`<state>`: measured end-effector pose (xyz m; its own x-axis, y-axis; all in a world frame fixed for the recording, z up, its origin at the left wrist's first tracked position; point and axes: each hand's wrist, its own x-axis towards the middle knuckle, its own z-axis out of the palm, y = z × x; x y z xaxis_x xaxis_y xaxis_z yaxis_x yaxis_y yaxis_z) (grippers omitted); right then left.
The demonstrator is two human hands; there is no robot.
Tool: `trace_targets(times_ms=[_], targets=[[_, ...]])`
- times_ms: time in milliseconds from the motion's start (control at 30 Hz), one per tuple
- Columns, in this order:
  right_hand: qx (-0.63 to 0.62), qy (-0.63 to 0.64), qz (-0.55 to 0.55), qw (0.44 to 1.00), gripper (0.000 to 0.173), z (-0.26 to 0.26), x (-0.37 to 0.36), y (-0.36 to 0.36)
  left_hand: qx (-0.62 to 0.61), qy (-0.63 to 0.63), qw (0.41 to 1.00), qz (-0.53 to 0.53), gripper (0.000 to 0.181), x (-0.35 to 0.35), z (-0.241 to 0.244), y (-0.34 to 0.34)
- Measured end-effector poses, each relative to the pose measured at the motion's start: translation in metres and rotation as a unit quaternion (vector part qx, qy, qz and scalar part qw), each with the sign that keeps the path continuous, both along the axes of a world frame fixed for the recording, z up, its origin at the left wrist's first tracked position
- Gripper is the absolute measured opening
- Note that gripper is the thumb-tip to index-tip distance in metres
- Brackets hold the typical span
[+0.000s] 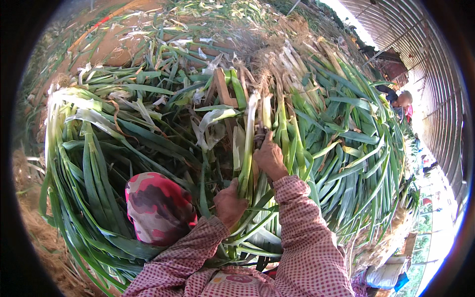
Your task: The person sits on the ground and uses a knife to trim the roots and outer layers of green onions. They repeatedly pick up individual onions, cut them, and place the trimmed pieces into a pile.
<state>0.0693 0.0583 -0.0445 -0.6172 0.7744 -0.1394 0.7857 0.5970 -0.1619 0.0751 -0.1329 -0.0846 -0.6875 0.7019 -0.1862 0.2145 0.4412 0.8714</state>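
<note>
My left hand [231, 202] is closed around the green upper part of a large green onion [249, 144], whose white shank and roots point away from me. My right hand [271, 156] is beside it, the fingers bent near another pale shank [266, 111] and something small and dark; whether it grips either is hard to tell. More green onions [291, 137] with brown roots lie just right of that hand. Peeled leaf pieces [213, 118] lie left of the held stalk, by a wooden frame piece [222, 89].
Heaps of green onions lie at left [92, 167] and right [356, 167]. A camouflage-patterned cloth item [159, 208] is beside my left forearm. Leaf scraps [222, 18] cover the ground ahead. A person [399, 100] is at far right, under a ribbed roof [438, 74].
</note>
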Motion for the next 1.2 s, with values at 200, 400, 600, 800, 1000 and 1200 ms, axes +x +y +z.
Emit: trace_targets(times_ms=[200,400,600,800,1000,1200], targets=[[-0.018,-0.044,0.053,0.997,0.083,0.018,-0.001,0.002,-0.041,0.046,0.997,-0.042,0.068,0.005,-0.002,0.000],[0.009,-0.022,0.010,1.000,0.079,0.008,-0.008,0.022,-0.035,0.060,0.996,-0.049,0.062,0.003,0.002,0.000],[-0.005,0.021,-0.012,1.000,0.073,0.022,0.010,0.000,0.167,-0.285,0.944,-0.003,0.058,-0.009,-0.040,0.006],[-0.109,-0.022,0.125,0.986,0.081,0.038,0.116,-0.091,0.284,-0.445,0.849,-0.009,0.047,-0.041,0.000,0.000],[-0.060,-0.077,0.050,0.994,0.092,0.048,0.230,-0.111,0.434,-0.433,0.790,-0.006,0.034,-0.072,0.041,0.015],[-0.011,0.163,0.065,0.984,0.076,0.075,0.241,-0.130,0.440,-0.475,0.757,-0.091,0.031,-0.119,0.102,0.002]])
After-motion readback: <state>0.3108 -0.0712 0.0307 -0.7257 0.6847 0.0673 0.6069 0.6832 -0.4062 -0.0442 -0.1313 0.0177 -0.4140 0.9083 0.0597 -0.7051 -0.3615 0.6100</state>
